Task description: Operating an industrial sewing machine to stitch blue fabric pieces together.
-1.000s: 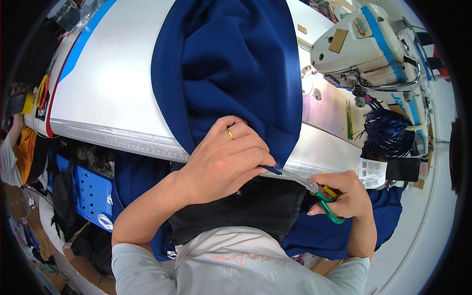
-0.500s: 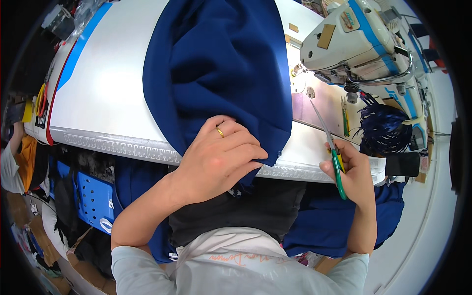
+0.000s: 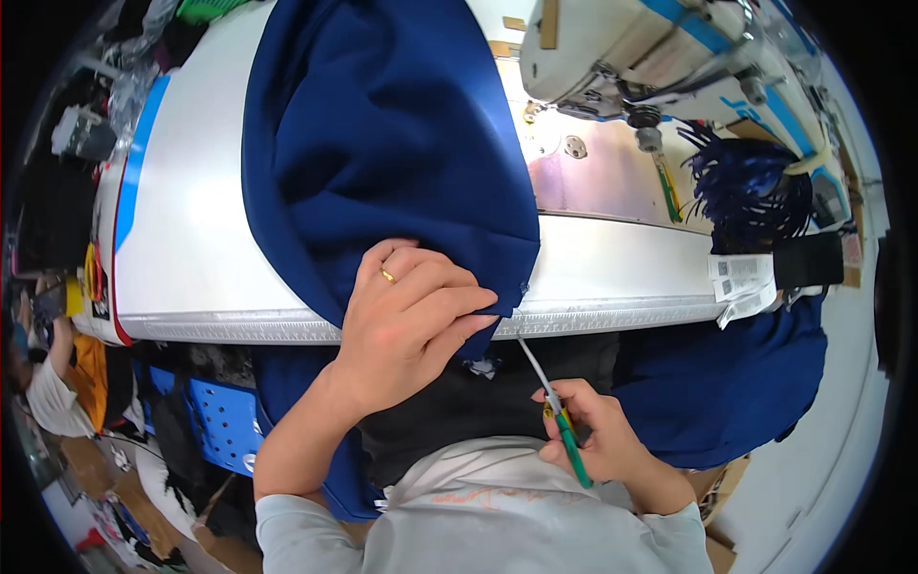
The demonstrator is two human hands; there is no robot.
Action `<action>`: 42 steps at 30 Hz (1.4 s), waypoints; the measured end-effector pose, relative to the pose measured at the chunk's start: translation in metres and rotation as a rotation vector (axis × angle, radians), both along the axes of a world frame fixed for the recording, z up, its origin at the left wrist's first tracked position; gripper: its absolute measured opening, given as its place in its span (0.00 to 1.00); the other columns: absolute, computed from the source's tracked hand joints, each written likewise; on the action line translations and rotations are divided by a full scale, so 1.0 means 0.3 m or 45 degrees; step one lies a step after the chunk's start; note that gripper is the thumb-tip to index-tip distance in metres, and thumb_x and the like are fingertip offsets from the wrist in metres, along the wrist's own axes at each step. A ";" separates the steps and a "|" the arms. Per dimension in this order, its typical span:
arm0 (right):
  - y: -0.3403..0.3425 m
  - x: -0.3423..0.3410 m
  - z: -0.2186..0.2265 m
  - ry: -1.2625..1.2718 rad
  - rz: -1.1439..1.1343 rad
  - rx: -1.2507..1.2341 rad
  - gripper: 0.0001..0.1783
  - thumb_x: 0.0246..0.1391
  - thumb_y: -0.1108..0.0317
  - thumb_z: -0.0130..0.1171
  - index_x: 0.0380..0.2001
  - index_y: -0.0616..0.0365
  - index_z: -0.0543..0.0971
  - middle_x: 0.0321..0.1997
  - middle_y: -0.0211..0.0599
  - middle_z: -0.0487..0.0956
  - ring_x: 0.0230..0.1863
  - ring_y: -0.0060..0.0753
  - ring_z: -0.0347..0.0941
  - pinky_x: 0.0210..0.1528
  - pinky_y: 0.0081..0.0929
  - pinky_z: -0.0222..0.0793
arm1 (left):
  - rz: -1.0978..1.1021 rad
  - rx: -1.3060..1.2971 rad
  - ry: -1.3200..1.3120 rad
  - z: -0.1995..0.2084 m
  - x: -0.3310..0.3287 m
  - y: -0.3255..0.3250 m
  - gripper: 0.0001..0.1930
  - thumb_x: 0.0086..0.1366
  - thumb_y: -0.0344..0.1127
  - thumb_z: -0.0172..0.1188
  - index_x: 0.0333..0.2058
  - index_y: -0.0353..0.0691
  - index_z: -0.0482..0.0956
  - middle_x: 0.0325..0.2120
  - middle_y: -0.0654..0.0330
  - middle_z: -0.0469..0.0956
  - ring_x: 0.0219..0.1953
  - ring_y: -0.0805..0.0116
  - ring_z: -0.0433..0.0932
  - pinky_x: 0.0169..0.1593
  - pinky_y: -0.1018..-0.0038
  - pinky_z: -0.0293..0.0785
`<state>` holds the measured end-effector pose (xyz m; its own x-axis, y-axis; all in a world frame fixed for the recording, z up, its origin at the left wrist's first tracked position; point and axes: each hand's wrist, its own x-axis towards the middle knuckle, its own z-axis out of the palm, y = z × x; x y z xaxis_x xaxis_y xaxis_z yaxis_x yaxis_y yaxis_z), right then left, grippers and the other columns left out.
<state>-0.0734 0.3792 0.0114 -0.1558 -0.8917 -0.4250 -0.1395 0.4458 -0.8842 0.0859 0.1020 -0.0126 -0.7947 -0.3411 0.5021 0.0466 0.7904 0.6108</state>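
Observation:
Dark blue fabric lies bunched across the white sewing table, one corner reaching the front edge. My left hand, with a ring on one finger, pinches this fabric near that corner, thumb against fingertips. A small scrap of light thread or fabric hangs just below. In my right hand is a pair of slim thread snips with green and yellow handles. Their narrow metal tip points up toward the table edge, close to the fabric corner but apart from it. Whether the blades are spread I cannot tell.
A white and blue sewing machine stands at the right. Beside it lie another green-and-yellow-handled tool and a bundle of dark blue strips. White labels sit at the table's right end. A ruler strip runs along the front edge.
My right hand has brought the snips left and down from beside the machine bed to the table's front edge. The view has shifted; my left hand keeps its pinch on the fabric.

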 end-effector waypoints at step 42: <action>-0.113 0.096 -0.028 0.297 -0.226 -0.251 0.37 0.55 0.60 0.87 0.59 0.62 0.76 0.25 0.28 0.73 0.24 0.19 0.67 0.29 0.21 0.66 | 0.012 0.024 -0.027 0.003 0.001 0.004 0.11 0.59 0.29 0.79 0.41 0.43 0.91 0.40 0.62 0.87 0.45 0.59 0.83 0.62 0.54 0.71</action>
